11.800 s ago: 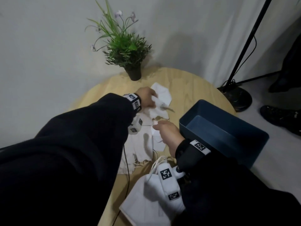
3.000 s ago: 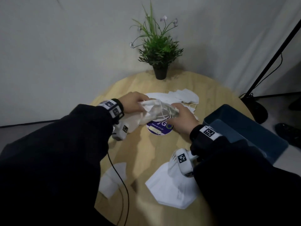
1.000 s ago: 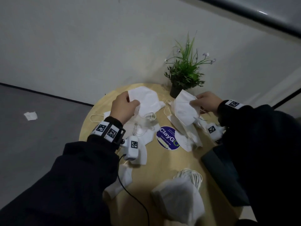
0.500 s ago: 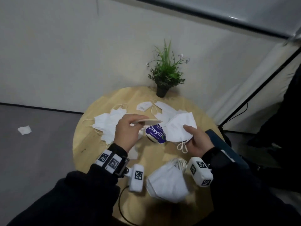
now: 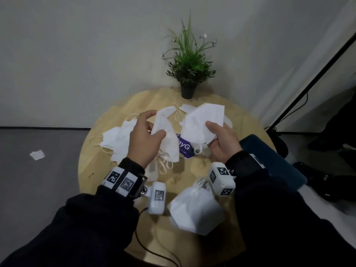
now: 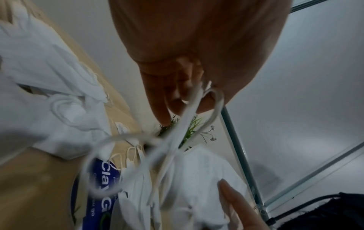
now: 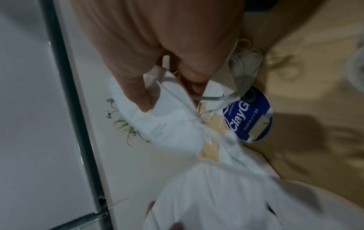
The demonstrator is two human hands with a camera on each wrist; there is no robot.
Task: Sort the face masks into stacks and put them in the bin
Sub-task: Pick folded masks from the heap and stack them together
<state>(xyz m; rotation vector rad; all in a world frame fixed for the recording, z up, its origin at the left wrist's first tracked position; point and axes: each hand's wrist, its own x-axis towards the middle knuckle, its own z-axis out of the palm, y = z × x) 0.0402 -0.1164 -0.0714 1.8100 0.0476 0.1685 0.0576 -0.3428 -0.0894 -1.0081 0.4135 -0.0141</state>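
Above the round wooden table [image 5: 92, 166], my left hand [image 5: 147, 139] pinches a white folded face mask [image 5: 167, 137] whose ear loops dangle below; in the left wrist view the mask's loops [image 6: 187, 124] run from my curled fingers. My right hand [image 5: 221, 139] grips another white mask [image 5: 202, 122], thumb on its front; the right wrist view shows that mask [image 7: 167, 118] under my thumb. A stack of white masks [image 5: 194, 211] lies near the front edge. Loose masks [image 5: 117, 137] lie at the left. The dark blue bin [image 5: 273, 157] stands at the right, partly behind my right arm.
A potted plant [image 5: 189, 68] stands at the table's far edge. A round blue sticker [image 5: 185, 147] marks the table's middle. A black stand pole [image 5: 312, 74] rises at the right. A scrap of white paper [image 5: 37, 154] lies on the grey floor at the left.
Both hands have kept their masks; the left mask now hangs turned face-on instead of edge-on, and the right mask is raised higher. The head view has shifted closer.
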